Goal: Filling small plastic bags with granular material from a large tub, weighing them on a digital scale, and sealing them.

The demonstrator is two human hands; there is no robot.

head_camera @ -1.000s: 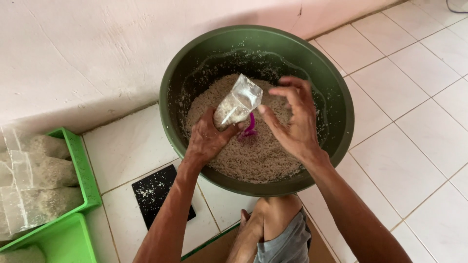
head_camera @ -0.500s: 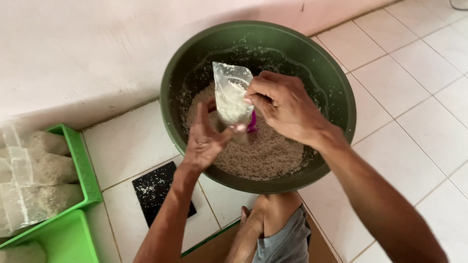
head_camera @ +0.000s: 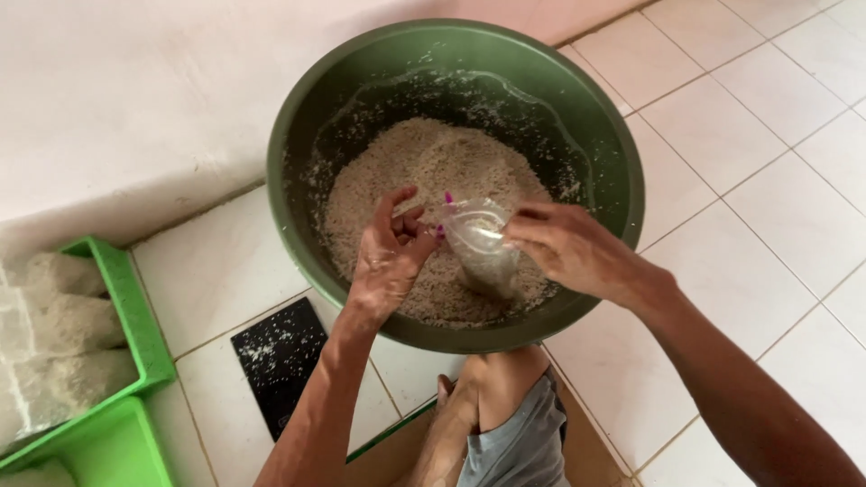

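Bowl rim [head_camera: 631, 194] walls the grain (open above), wall [head_camera: 135, 99] just behind

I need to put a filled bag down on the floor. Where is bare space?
Bare white floor tiles lie right of the round green plastic basin, and between it and the green plastic tray. It is crowded near the black flat scale and the knee.

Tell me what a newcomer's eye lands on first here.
A big dark green basin fills the middle of the tiled floor, heaped with pale rice. Over it, the left hand and right hand hold a small clear plastic bag between them. At far left, a bright green tray holds filled bags.
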